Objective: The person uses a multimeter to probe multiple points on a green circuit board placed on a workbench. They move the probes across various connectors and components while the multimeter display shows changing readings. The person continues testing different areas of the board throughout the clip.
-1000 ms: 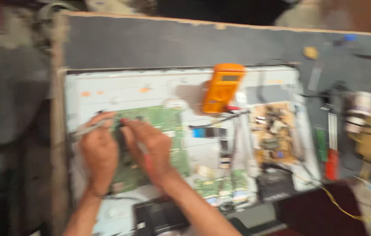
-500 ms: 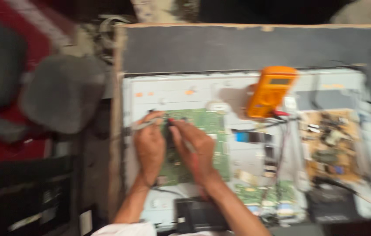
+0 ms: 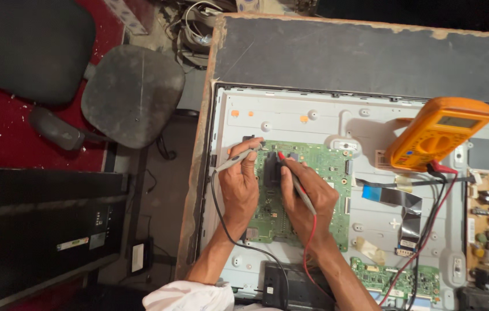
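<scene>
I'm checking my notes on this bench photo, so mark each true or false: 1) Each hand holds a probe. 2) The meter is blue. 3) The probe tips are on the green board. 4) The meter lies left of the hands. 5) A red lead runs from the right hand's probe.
1) True: the left hand holds a grey probe, and the right hand holds a red probe.
2) False: the meter is orange.
3) True: both tips meet the green board.
4) False: it lies to their right.
5) True: the red lead trails toward the wrist.
</scene>
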